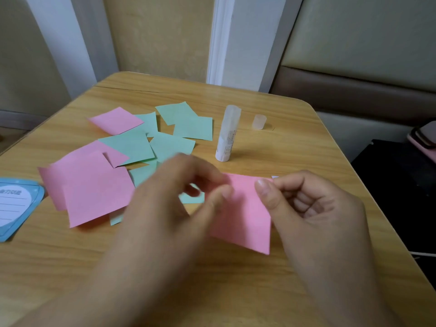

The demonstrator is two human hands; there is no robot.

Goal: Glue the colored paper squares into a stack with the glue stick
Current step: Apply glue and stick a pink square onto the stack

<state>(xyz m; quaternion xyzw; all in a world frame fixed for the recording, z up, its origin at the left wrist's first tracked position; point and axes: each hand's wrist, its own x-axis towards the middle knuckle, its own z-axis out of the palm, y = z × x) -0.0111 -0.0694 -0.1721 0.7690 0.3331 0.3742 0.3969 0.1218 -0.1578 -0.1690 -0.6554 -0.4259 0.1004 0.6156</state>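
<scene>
A pink paper square (245, 215) is held just above the table near the front. My right hand (313, 213) pinches its upper right edge between thumb and curled fingers. My left hand (179, 197), blurred, has its fingertips at the square's left edge; its grip cannot be made out. Several loose pink squares (92, 187) and green squares (132, 147) lie scattered to the left. The uncapped glue stick (227, 133) stands upright behind the hands, with its cap (259, 122) standing apart to its right.
The wooden table (283, 147) has rounded corners and an edge on the right. A blue card with lines (14, 206) lies at the left edge. A dark surface with a pink phone (422, 140) sits off the table's right side.
</scene>
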